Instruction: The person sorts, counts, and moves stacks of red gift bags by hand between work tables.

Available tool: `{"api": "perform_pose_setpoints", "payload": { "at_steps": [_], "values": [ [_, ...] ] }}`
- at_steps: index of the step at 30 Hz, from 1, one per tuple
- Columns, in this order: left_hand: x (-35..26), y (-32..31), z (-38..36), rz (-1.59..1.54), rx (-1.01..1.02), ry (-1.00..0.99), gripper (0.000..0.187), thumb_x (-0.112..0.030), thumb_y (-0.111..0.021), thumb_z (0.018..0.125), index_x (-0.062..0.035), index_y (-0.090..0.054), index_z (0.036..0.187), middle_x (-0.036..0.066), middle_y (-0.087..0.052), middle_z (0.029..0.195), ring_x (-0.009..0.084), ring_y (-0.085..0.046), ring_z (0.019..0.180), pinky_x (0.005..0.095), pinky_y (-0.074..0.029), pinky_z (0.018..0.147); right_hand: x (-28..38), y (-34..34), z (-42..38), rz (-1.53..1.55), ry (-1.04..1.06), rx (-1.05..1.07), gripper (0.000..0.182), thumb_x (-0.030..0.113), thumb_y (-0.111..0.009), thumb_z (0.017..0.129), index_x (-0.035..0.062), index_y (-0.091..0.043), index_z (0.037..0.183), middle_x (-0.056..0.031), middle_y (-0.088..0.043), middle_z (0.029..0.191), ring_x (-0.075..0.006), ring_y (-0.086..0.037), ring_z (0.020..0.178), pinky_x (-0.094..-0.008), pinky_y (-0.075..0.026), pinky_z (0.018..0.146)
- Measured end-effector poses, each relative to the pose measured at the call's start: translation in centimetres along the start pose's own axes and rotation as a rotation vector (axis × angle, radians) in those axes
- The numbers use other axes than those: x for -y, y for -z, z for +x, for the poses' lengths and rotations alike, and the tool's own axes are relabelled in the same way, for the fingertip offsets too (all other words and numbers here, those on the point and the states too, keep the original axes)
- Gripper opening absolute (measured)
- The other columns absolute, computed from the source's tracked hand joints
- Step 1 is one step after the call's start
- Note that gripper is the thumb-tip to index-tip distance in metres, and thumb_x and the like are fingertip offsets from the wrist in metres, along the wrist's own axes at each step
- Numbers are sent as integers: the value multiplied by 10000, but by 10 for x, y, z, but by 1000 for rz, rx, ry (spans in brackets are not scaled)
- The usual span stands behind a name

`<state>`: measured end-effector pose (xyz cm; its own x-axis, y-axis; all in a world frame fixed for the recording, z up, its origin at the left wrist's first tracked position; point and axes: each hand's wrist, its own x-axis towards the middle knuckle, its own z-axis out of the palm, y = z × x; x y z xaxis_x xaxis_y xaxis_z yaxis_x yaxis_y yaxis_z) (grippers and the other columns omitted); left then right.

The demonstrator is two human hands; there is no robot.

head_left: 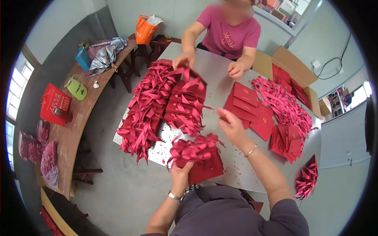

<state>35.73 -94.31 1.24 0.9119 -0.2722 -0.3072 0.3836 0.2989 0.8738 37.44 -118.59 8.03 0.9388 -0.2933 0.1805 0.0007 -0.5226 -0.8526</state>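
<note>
My left hand is closed on a bundle of red gift bags with pink ribbon handles, at the table's near edge. My right hand is over the middle of the table, fingers apart, with nothing seen in it. Close to it lie flat red bags with small gold prints. Long rows of ribboned red bags cover the left side of the table. Across from me, a co-worker's hand touches the second row; their other hand is above the table.
Loose pink ribbons and a fanned pile of red bags occupy the metal table's right side. A cardboard box with red bags stands beyond. Red scraps dot the tabletop. A wooden bench on the left carries bags and bottles.
</note>
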Motion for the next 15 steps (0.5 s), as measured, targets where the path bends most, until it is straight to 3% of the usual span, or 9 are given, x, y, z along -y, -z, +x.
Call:
{"api": "perform_pose_setpoints", "payload": {
  "at_steps": [1,3,5,7,8,11,15],
  "values": [
    [2,9,-1,-190,-13,79,286,-36,-655,815,-4,-537,1074,55,-628,961,129,-608,822,291,-508,754,-11,-1,11,0,-6,8,429,138,-564,830,2,-505,1234,-204,-552,1212,-330,-534,1123,-348,-426,951],
    [0,24,-1,-255,-24,121,315,-26,-638,836,-16,-513,1125,69,-620,1030,159,-607,888,308,-500,816,-31,-2,31,-263,-31,39,459,98,-573,792,2,-501,1234,-202,-553,1210,-341,-518,1140,-373,-415,973],
    [-8,29,-2,-334,-132,174,301,-21,-615,860,-15,-498,1137,74,-612,1071,161,-595,945,311,-484,859,-44,-12,49,-310,-97,57,551,56,-569,774,-17,-431,1303,-215,-521,1243,-317,-499,1186,-337,-398,993],
    [-6,40,-1,-320,-135,201,300,-19,-597,876,-14,-486,1154,75,-602,1098,162,-587,975,318,-480,871,-56,-21,71,-472,16,71,694,26,-562,745,18,-306,1390,-201,-412,1370,-344,-401,1262,-396,-347,1033],
    [-5,43,0,-296,-140,213,299,-14,-591,877,-15,-486,1157,75,-602,1101,161,-585,979,320,-479,874,-60,-24,82,-469,13,78,694,26,-562,745,18,-306,1390,-201,-412,1370,-344,-401,1262,-396,-347,1033],
    [1,53,2,-263,-150,266,302,-9,-591,874,-17,-488,1159,76,-602,1103,158,-586,979,321,-478,875,-70,-32,119,-947,238,221,895,44,-636,707,64,-153,1460,-143,-269,1484,-290,-282,1365,-437,-264,1085],
    [5,62,6,-198,-150,296,302,-14,-614,860,-14,-503,1141,72,-612,1088,149,-595,947,307,-476,869,-78,-33,152,-843,401,448,894,103,-695,707,82,-200,1451,-105,-298,1480,-267,-266,1379,-418,-249,1102]
  ]
}}
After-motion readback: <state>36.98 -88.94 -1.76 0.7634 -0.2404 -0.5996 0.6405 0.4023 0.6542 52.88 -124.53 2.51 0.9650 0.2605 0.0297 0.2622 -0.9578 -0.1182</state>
